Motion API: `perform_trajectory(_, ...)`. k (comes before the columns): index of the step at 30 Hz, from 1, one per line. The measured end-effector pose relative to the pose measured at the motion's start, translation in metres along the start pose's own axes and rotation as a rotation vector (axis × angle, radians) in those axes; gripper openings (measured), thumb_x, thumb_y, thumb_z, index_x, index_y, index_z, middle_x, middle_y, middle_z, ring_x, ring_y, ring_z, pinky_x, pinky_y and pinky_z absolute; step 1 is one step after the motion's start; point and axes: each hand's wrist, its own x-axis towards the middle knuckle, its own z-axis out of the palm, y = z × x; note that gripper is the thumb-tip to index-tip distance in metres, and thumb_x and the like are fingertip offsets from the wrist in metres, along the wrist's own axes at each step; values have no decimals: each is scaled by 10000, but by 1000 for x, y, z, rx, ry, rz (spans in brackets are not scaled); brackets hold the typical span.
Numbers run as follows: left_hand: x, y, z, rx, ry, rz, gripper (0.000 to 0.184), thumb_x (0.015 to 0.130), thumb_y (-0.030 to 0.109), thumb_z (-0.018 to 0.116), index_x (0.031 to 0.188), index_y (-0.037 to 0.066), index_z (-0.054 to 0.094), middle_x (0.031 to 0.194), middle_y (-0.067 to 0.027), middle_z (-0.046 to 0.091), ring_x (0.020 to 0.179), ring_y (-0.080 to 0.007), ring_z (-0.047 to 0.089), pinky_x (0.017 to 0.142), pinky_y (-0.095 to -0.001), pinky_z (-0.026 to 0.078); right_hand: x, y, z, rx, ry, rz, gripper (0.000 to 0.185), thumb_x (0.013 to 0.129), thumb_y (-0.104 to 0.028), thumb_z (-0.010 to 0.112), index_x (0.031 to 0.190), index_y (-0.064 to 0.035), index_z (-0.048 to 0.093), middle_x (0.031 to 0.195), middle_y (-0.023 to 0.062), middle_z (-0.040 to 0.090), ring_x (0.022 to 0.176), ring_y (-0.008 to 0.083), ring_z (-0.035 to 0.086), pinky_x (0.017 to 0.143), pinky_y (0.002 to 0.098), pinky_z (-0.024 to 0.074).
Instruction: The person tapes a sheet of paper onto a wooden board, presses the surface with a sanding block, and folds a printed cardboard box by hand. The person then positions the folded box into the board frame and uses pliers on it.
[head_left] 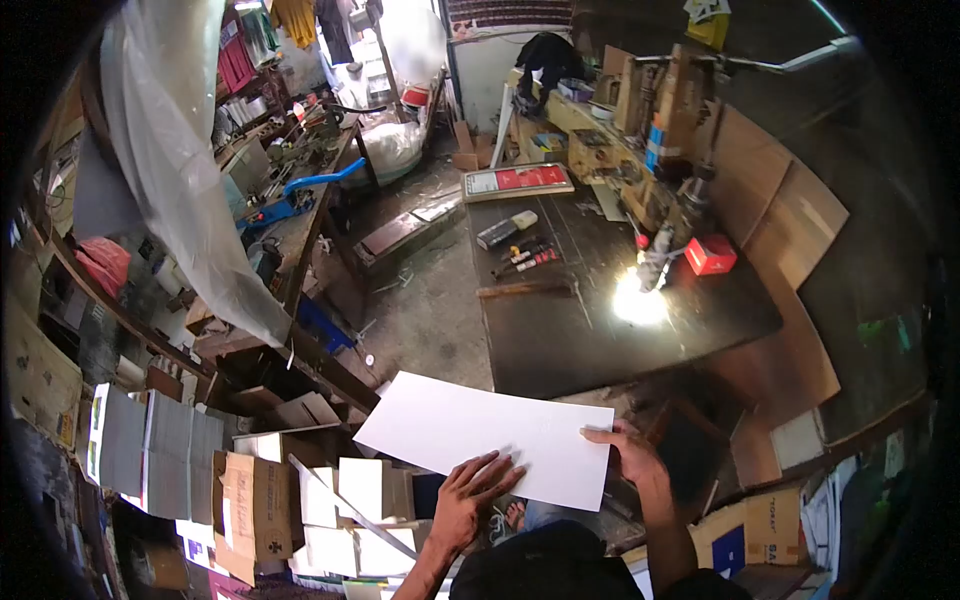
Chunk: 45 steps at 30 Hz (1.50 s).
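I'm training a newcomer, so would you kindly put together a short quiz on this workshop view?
1. Multiple choice: what does the person's right hand hold by its edge?
a) a paintbrush
b) a white sheet
c) a glass jar
2. True or false: the red box sits on the dark tabletop.
3. Fill in the blank: the person's ____ hand is spread over the white sheet, its thumb not gripping the sheet's right edge.

Key: 1. b; 2. true; 3. left (the left hand).
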Motion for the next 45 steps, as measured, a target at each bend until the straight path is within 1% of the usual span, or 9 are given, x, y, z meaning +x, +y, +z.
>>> perform_trajectory(7,116,-83,-45,335,721,-371,597,874,76,702,1441,82,514,1561,-180,376,1432,-370,345,1164,-492,305,163,-67,37,88,19,-160,404,826,-215,785,1137,19,674,1071,106,703,986,199,646,842,337,502)
perform_trajectory(14,234,-211,-57,-1008,825,-619,715,997,419,548,1541,53,263,1451,-200,423,1343,-311,419,1083,-486,369,302,-128,70,175,-108,-409,376,908,-212,736,1205,0,645,1132,85,701,1000,194,660,904,363,514)
perform_trajectory(17,287,-239,-105,-1693,721,-364,937,898,687,533,1472,-34,364,1453,-218,451,1341,-382,425,1120,-554,341,310,-146,66,97,-115,-393,457,916,-296,735,1242,7,632,1144,110,701,1053,186,643,950,362,489)
perform_trajectory(19,311,-280,-134,-1590,1035,-695,948,855,728,548,1409,-37,474,1377,-243,529,1352,-380,426,1126,-564,339,310,-152,50,71,-54,-405,485,922,-329,725,1253,11,624,1145,120,700,1067,188,637,950,360,485)
perform_trajectory(21,341,-296,-158,-1432,1017,-671,883,902,701,498,1417,-17,488,1357,-206,562,1300,-347,493,1088,-526,418,309,-137,35,52,-2,-389,514,928,-361,714,1264,15,617,1146,131,700,1082,189,630,951,358,481)
perform_trajectory(25,389,-368,-204,-1229,133,-482,741,996,584,448,1407,-30,505,1222,-145,658,952,-223,675,796,-345,565,294,-144,17,-253,190,-288,490,948,-376,685,1257,-1,621,1143,141,706,1069,216,643,935,361,489)
perform_trajectory(29,461,-437,-203,-870,-483,-650,415,944,166,700,1281,-45,581,1231,-136,654,1041,-197,647,896,-359,529,297,-144,44,-363,432,-232,448,942,-353,695,1214,1,653,1110,125,719,1032,192,656,897,356,515)
perform_trajectory(37,466,-595,-215,-1089,-161,-490,193,920,18,691,1103,-16,638,1017,-82,723,882,-120,663,751,-281,521,440,-143,151,248,919,-255,371,897,-246,755,1130,27,663,954,92,711,804,153,694,574,289,610)
perform_trajectory(45,489,-672,-211,-1103,-266,-695,294,883,73,750,1157,14,665,973,-72,733,817,-138,686,681,-284,544,559,-204,139,-182,981,-452,309,904,-199,746,1083,38,663,919,95,723,728,116,686,561,272,603)
